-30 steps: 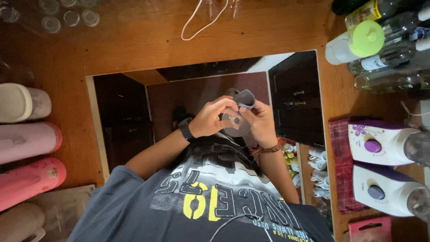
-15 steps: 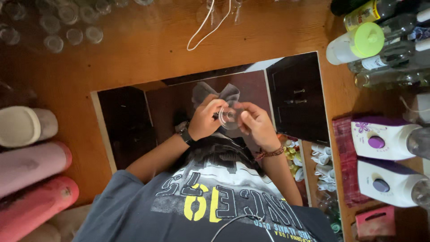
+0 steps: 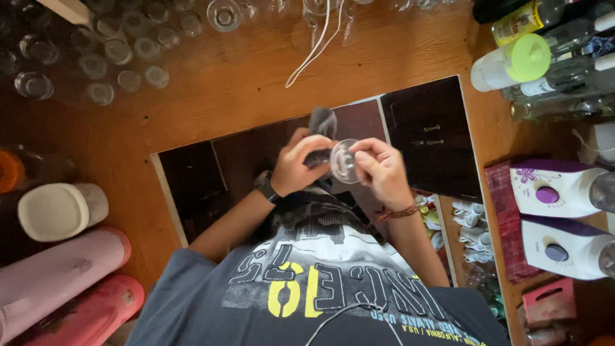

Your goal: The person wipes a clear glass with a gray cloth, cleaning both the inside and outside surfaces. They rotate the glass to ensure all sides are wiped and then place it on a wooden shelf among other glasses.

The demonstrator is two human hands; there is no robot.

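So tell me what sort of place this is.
Probably a housewares shop or storeroom: rows of clear drinking glasses, stacked flasks, and boxed appliances on wooden shelving, while both hands wipe a glass.

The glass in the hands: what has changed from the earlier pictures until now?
The left hand with the grey cloth and the right hand keep hold of the clear glass, whose round end now faces the camera more. The cloth sticks up narrower than half a second ago. The flasks and appliances stayed put.

Clear glossy glass (image 3: 344,160), a seemingly soft grey cloth (image 3: 322,122), and a matt wooden shelf (image 3: 224,96).
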